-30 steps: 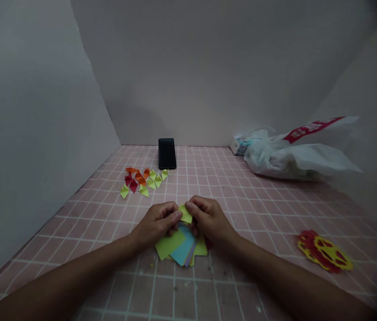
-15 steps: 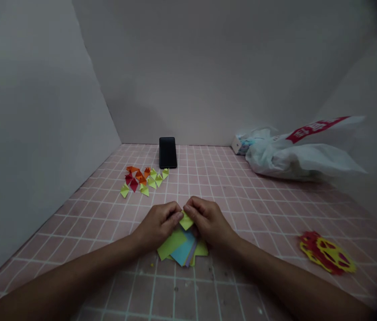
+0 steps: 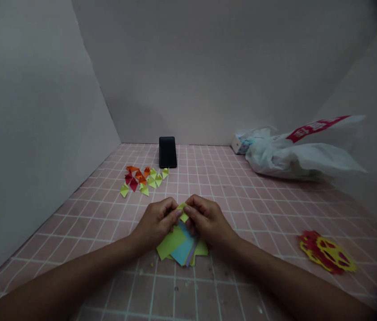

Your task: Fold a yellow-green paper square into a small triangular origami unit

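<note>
Left hand (image 3: pixel 157 221) + right hand (image 3: pixel 207 218) | pinching yellow paper (image 3: pixel 184 217) | higher than before

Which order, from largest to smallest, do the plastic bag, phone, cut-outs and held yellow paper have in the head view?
1. White plastic bag
2. Red and yellow cut-outs
3. Black phone
4. Held yellow paper, judged by its visible part

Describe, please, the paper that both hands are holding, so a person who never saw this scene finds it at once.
On the pink, white-gridded tabletop, find, near the front, the left hand and right hand above fanned coloured sheets. Between the hands is a small yellow-green paper. Unlike those larger sheets and the folded pieces farther off at left, it is held in both hands.
</note>
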A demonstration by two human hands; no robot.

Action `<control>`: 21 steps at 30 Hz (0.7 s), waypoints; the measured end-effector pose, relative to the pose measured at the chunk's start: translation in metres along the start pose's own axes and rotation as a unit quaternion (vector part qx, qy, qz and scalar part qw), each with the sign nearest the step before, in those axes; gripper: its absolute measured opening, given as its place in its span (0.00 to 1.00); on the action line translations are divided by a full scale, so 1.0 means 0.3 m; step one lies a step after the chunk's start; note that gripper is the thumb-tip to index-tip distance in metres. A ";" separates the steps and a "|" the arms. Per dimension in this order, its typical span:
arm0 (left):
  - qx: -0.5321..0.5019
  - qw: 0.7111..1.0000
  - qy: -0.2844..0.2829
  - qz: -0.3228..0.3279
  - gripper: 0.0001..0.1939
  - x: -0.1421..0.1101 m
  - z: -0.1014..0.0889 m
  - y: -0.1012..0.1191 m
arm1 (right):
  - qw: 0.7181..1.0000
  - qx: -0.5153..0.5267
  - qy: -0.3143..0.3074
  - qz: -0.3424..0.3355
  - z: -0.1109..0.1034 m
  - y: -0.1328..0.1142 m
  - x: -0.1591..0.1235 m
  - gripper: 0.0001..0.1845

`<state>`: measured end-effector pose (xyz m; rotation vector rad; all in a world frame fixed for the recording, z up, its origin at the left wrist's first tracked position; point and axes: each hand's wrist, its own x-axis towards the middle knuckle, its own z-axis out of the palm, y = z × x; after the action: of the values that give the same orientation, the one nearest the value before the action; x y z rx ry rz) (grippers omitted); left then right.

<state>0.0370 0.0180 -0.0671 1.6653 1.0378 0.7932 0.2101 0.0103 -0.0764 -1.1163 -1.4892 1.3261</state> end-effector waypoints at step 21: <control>-0.080 0.995 0.048 -0.043 0.15 0.012 0.004 -0.021 | 0.998 0.065 0.006 -0.005 -0.015 -0.013 0.012 0.13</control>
<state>0.0379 0.0218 -0.0733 1.4493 1.0763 0.8818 0.2131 0.0148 -0.0720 -1.0304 -1.3774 1.3864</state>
